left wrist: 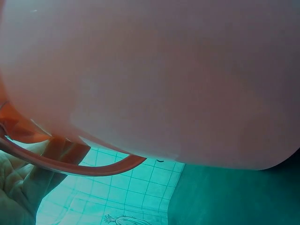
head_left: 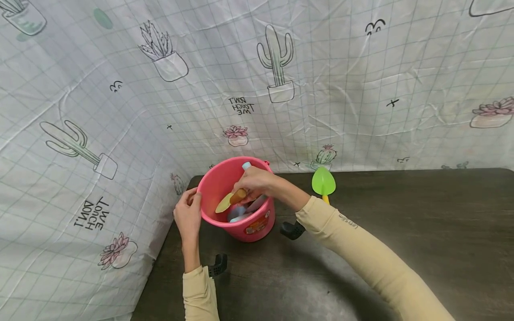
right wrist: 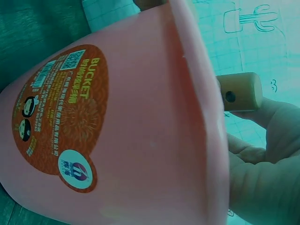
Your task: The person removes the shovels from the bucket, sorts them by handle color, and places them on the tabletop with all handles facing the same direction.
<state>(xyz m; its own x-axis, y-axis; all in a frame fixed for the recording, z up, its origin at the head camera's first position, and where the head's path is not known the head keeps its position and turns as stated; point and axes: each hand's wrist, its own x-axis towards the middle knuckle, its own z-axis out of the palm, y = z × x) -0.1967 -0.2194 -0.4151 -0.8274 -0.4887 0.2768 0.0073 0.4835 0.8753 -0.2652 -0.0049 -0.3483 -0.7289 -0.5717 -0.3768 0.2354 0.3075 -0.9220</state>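
A pink bucket (head_left: 225, 178) stands at the table's back left. My left hand (head_left: 188, 214) grips its left rim, thumb and fingers over the edge; in the left wrist view the bucket's side (left wrist: 154, 93) fills most of the picture. My right hand (head_left: 257, 182) is inside the bucket's mouth and holds a tool by its brown handle (head_left: 238, 196). A pale yellow blade (head_left: 223, 203) shows just beyond that handle. In the right wrist view the handle's holed end (right wrist: 243, 92) rises above the rim. Other grey and bluish pieces (head_left: 238, 213) lie in the bucket, partly hidden.
On the dark table (head_left: 273, 285), a green toy shovel (head_left: 323, 181) with a yellow handle lies right of the bucket, partly behind my right forearm. Patterned cloth (head_left: 341, 89) hangs behind and along the left side. A light blue tip (head_left: 246, 165) shows beside my right hand.
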